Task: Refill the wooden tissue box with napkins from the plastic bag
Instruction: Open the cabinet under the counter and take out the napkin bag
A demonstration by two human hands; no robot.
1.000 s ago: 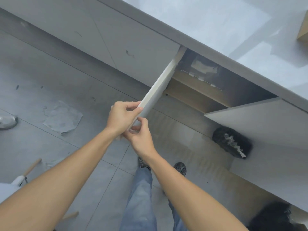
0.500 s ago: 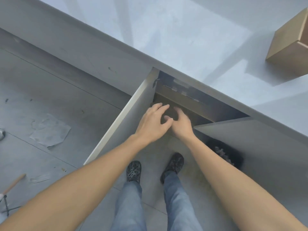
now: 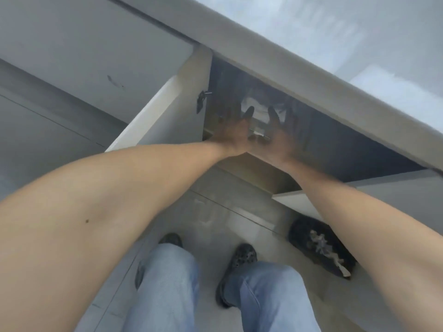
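Where the cabinet stood open beneath the counter, we saw a pale, crinkled shape [image 3: 251, 109] deep in the dark recess, likely the plastic bag of napkins, though blur kept us from being sure. The wooden tissue box was out of view. The left hand [image 3: 236, 130] reached into the opening with fingers spread and straight, holding nothing we could make out. The right hand [image 3: 279, 137] reached in beside it, fingers likewise extended; thumbs pointed inward toward the pale shape, one on either side of it. Whether either hand touched it, we could not tell. Both hands were motion-blurred.

The cabinet shelf edge [image 3: 263, 173] ran just under the wrists. The left door [image 3: 165, 116] hung swung outward, its thin edge toward us, a hinge [image 3: 201, 101] near its top. The right door [image 3: 383, 190] lay open against the right forearm's side. The countertop lip [image 3: 275, 58] overhung the opening, leaving a narrow wedge of room above the hands.

Below, we noted jeans [image 3: 167, 283], dark shoes [image 3: 239, 257] on grey floor tile, and a black bag [image 3: 321, 248] on the floor under the right door.
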